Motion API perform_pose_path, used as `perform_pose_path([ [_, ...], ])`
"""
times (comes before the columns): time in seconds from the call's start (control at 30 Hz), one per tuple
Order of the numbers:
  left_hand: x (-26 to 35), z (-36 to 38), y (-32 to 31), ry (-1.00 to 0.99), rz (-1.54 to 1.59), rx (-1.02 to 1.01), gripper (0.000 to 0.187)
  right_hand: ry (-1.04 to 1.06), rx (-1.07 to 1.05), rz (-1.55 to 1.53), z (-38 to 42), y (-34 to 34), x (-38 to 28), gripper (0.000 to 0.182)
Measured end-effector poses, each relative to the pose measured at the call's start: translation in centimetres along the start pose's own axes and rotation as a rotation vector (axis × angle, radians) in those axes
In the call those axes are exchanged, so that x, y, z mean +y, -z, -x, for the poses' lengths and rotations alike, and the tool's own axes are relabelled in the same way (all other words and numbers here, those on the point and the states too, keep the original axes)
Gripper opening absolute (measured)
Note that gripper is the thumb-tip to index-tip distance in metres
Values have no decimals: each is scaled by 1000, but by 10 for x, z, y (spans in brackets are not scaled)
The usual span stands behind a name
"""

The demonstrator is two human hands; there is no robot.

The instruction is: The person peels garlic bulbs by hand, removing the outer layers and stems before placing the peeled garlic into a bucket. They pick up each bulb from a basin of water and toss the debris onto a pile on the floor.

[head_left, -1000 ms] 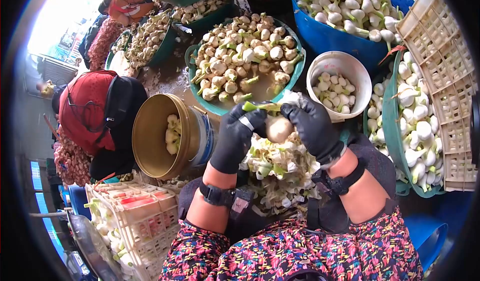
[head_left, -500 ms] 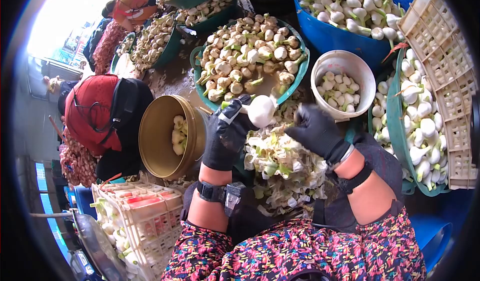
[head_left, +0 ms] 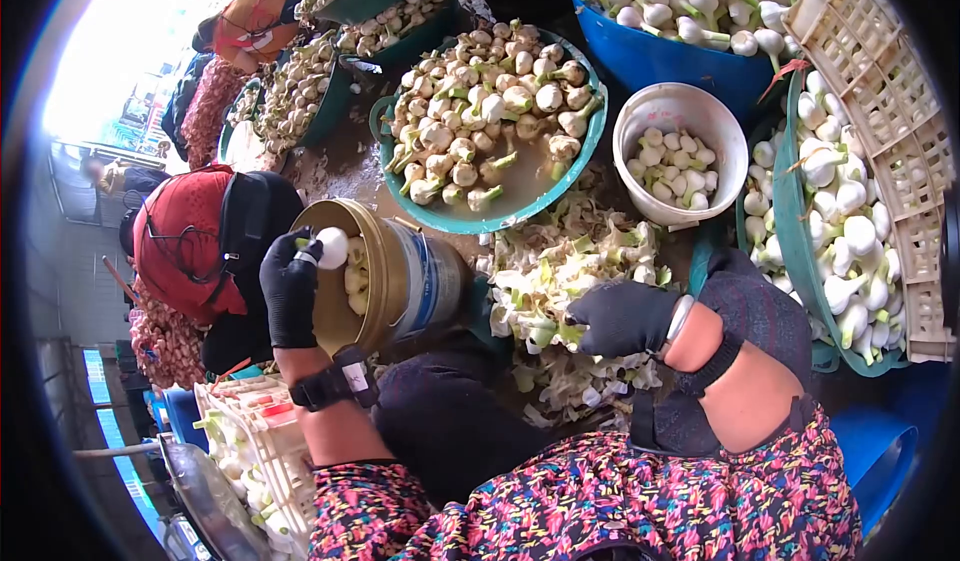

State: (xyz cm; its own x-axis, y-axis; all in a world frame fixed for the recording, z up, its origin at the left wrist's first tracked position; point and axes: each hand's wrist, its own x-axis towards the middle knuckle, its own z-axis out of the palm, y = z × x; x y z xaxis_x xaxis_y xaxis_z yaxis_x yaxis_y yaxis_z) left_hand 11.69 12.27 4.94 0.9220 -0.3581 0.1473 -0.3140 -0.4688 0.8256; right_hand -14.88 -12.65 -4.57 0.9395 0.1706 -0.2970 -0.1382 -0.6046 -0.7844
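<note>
A white garlic bulb (head_left: 331, 248) is in the fingers of my left hand (head_left: 291, 291), at the mouth of the tilted gold bucket (head_left: 375, 271), where more bulbs lie inside. Over the pile of pale peelings (head_left: 560, 271) is my right hand (head_left: 625, 318) in a black glove, fingers curled; anything in them is hidden. Beyond the peelings stands a green basin (head_left: 480, 226) of unpeeled bulbs in murky water. A white bucket (head_left: 735, 151) with small peeled bulbs is to its right.
Blue tub (head_left: 640, 56) of garlic stands at the back right. At right are a green tub (head_left: 790, 191) of white bulbs and a plastic crate (head_left: 890, 91). Another crate (head_left: 290, 441) is at lower left. A co-worker in red (head_left: 180, 241) bends at left; another person (head_left: 255, 21) is behind.
My left hand has moved left with the bulb, from before the green basin to the gold bucket. My right hand has come down toward the peelings.
</note>
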Motion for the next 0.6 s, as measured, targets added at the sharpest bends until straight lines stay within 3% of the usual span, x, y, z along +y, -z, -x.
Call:
perform_pose_path([
  [0.03, -12, -5, 2, 45, -287, -2, 14, 3, 11, 83, 1, 0, 0, 20],
  [0.07, -25, -12, -2, -130, -317, -123, 14, 1, 11, 78, 0, 5, -2, 20],
  [0.13, 14, -8, -48, 90, -359, -293, 15, -61, 78, 73, -5, 25, -13, 22],
  [0.2, 0, -18, -104, -81, -495, -431, 13, -89, 20, 73, -8, 33, -13, 24],
  [0.27, -47, -39, -159, -377, -538, -615, 15, 35, 413, -7, -6, 18, -3, 26],
  [0.33, -88, -53, -209, -397, -796, -758, 32, -23, 470, 104, -6, 13, 1, 30],
  [0.4, -120, -59, -246, -296, -867, -761, 44, -76, 535, 212, -2, 16, 1, 28],
  [0.47, -134, -65, -272, -175, -1029, -816, 51, -63, 464, 163, -4, 23, 7, 25],
  [0.53, -170, -76, -289, -27, -1000, -814, 45, -69, 453, 99, -4, 29, 7, 25],
  [0.6, -187, -84, -290, -21, -1060, -856, 35, -105, 415, 102, -6, 41, 5, 26],
])
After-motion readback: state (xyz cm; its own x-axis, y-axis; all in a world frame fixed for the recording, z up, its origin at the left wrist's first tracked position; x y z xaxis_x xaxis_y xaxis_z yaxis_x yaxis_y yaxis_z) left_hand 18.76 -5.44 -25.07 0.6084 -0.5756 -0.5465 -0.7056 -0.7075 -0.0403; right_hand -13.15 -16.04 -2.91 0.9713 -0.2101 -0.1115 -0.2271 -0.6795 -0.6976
